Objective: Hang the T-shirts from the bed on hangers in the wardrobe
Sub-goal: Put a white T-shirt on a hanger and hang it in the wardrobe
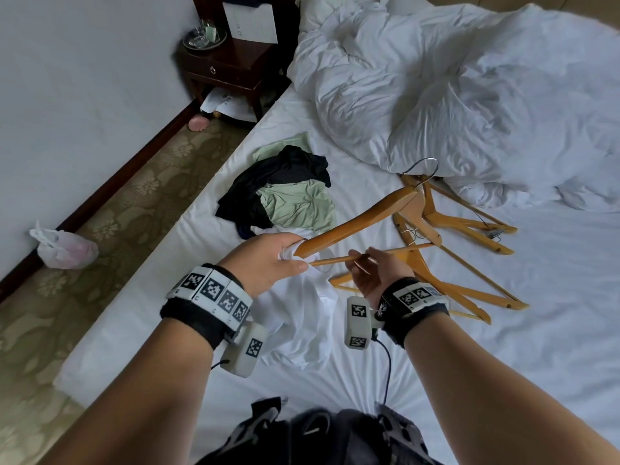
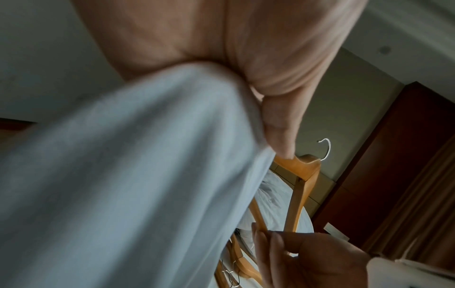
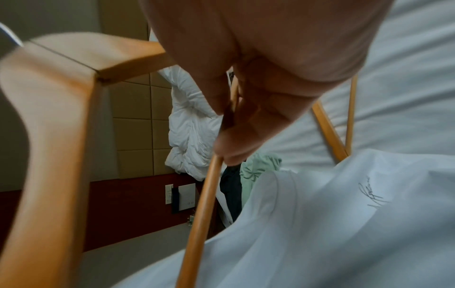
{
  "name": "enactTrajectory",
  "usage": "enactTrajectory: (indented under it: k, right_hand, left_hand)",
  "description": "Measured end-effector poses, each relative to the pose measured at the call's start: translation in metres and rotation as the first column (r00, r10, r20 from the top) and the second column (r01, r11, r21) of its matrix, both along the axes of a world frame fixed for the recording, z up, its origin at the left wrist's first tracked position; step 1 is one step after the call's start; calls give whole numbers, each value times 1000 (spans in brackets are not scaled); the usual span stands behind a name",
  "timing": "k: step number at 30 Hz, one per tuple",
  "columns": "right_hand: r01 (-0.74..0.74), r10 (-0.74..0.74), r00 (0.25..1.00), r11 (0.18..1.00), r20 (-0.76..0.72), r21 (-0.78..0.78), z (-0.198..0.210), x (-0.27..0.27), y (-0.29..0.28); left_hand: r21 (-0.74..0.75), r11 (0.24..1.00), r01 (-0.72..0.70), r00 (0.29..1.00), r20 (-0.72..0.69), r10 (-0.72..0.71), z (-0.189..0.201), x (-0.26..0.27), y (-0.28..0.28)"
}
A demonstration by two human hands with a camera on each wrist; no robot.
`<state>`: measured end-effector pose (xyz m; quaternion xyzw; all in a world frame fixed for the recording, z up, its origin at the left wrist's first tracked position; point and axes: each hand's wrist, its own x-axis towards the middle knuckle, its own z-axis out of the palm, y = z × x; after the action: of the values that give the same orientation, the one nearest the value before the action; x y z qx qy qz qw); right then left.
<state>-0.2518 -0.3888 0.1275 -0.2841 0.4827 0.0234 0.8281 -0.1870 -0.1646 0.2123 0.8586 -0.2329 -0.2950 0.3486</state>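
Note:
A wooden hanger point(image 1: 362, 219) with a metal hook is held above the bed. My right hand point(image 1: 372, 268) pinches its lower bar point(image 3: 209, 187). My left hand point(image 1: 268, 260) grips a bunched white T-shirt point(image 1: 302, 317) at the hanger's left end, where the arm tip meets the cloth. The white T-shirt point(image 2: 128, 175) hangs down onto the sheet and fills the left wrist view; the hanger point(image 2: 302, 187) shows behind it. In the right wrist view the white T-shirt point(image 3: 320, 224) bears a small black script mark. A heap of black and pale green T-shirts point(image 1: 285, 193) lies further up the bed.
Several more wooden hangers point(image 1: 449, 236) lie on the white sheet to the right. A crumpled white duvet point(image 1: 453, 95) covers the far half of the bed. A dark nightstand point(image 1: 231, 58) stands at the wall; a plastic bag point(image 1: 63, 248) sits on the patterned carpet at left.

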Motion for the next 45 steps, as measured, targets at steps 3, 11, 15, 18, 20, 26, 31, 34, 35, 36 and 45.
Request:
enactTrajectory:
  k: [3, 11, 15, 18, 20, 26, 31, 34, 35, 36, 45]
  right_hand:
    - [70, -70, 998, 997, 1, -46, -3, 3, -3]
    - [150, -142, 987, 983, 78, -110, 9, 7, -8]
    - [138, -123, 983, 985, 136, -105, 20, 5, -5]
    - [132, -110, 978, 984, 177, -120, 24, 3, 1]
    - [111, -79, 979, 980, 190, -164, 22, 6, 5]
    - [125, -89, 972, 980, 217, -158, 14, 5, 20]
    - [74, -49, 988, 983, 149, -166, 18, 4, 13]
    - [41, -17, 992, 981, 125, -189, 24, 6, 11]
    - [37, -14, 991, 984, 129, -176, 25, 5, 13]
    - [31, -10, 991, 987, 132, -160, 26, 4, 16]
    - [-213, 309, 935, 883, 176, -418, 14, -6, 30]
  left_hand:
    - [-48, 998, -27, 995, -93, 22, 0, -2, 2]
    - [-48, 985, -165, 984, 60, 168, 2, -9, -10]
    - [-48, 984, -174, 981, 83, 178, 0, -9, -17]
    - [-77, 984, -159, 985, 56, 163, 1, -12, -22]
    - [-101, 983, -155, 988, 6, 157, 1, -14, -27]
    - [-181, 978, -105, 984, -164, 76, -2, -24, -39]
    - [-167, 980, -109, 991, -91, 95, -3, -31, -43]
    - [-117, 982, -148, 986, 56, 155, -3, -34, -47]
    - [-93, 982, -164, 977, 122, 175, -2, -33, -48]
    - [-74, 980, -185, 964, 181, 196, -1, -32, -50]
    - [-203, 892, -404, 854, 266, 448, 10, -14, -49]
